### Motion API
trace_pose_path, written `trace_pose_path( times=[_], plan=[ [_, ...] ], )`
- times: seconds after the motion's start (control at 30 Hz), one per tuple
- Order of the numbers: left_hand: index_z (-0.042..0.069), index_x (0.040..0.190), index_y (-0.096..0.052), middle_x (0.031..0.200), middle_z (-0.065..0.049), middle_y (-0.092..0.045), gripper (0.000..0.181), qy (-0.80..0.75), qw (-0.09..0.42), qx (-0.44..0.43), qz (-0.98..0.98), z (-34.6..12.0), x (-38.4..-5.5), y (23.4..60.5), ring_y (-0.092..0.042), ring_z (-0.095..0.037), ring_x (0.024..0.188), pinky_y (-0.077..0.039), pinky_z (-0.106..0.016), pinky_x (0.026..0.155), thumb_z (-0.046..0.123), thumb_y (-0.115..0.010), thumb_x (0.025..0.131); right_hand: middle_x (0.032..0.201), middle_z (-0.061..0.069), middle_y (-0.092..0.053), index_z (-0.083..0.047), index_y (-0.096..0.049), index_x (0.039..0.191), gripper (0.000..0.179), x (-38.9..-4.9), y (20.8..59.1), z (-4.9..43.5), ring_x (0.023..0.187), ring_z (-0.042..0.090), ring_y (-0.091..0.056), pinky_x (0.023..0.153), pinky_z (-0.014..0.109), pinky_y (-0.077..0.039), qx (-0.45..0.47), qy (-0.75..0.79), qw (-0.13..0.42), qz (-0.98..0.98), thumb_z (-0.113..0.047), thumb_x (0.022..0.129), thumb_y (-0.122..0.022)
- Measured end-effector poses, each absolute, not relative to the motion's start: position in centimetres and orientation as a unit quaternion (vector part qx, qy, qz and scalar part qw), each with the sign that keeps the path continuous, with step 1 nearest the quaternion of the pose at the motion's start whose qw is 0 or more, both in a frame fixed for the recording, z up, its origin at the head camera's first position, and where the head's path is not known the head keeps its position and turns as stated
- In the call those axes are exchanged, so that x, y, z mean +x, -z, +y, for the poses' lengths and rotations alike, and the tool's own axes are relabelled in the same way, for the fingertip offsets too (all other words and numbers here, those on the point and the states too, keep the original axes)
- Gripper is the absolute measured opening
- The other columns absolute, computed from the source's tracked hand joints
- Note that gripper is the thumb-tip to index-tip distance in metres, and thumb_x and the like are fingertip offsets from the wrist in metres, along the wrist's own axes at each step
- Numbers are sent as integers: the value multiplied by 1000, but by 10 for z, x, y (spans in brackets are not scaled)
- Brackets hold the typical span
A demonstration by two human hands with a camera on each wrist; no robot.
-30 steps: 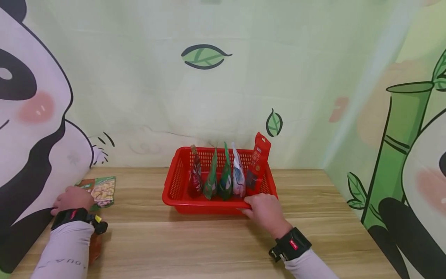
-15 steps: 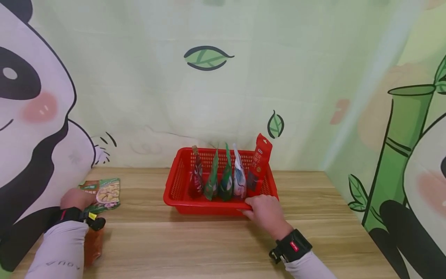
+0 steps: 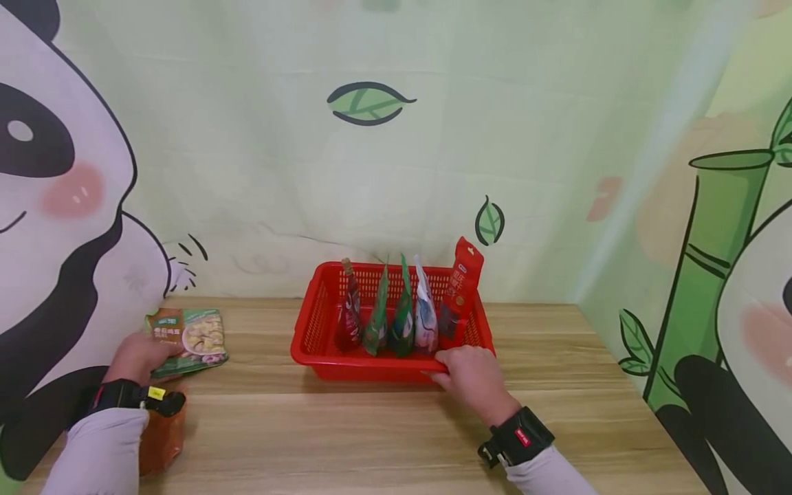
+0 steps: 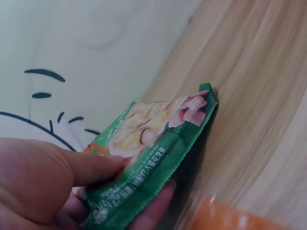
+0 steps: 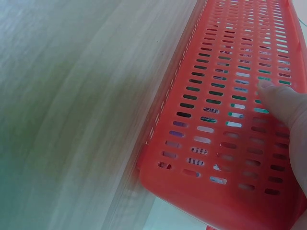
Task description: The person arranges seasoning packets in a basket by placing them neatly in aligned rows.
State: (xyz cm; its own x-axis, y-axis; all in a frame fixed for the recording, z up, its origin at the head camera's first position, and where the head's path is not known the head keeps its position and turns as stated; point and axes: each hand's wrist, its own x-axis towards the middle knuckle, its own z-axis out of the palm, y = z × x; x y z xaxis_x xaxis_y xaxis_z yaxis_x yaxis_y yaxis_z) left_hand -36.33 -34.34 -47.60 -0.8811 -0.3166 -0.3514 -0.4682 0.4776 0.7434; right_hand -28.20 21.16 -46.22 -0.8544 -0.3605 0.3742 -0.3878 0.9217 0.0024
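Note:
At the table's left, my left hand [image 3: 141, 354] pinches a green and brown food packet [image 3: 196, 337] by its near-left part. In the left wrist view the thumb lies on the printed face of the packet [image 4: 144, 139], with a finger underneath, and its far corner is close to the tabletop. My right hand [image 3: 473, 378] grips the front right rim of a red plastic basket [image 3: 371, 370]. Its thumb [image 5: 276, 96] presses on the slotted wall in the right wrist view. Inside stand a dark red bottle-shaped pack [image 3: 349, 316], two green packets [image 3: 376, 320], a white packet [image 3: 424, 316] and a tall red packet [image 3: 460, 289].
An orange-brown packet [image 3: 162, 440] lies on the wooden table [image 3: 322, 440] beside the left forearm, partly hidden by it. A printed cloth backdrop [image 3: 266, 172] with pandas and leaves rises behind the table and along both sides.
My left hand has drawn the green and brown packet a little to the right, and more of its face shows. The right hand and the basket stay almost in place.

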Motion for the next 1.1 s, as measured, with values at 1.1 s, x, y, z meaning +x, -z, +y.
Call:
trace_pose_path(
  times=[1.1],
  plan=[
    [-5,141,-53,130,-29,-66,63,-534,-37,-23,844,-214,-289,408,-68,-2,86,-58,-21,71,39,-68,98,62,-11,-62,-23,-74,80,22,-281,463,210,58,6,-51,60,25,-42,177,-54,180,-966,-41,82,-85]
  ],
)
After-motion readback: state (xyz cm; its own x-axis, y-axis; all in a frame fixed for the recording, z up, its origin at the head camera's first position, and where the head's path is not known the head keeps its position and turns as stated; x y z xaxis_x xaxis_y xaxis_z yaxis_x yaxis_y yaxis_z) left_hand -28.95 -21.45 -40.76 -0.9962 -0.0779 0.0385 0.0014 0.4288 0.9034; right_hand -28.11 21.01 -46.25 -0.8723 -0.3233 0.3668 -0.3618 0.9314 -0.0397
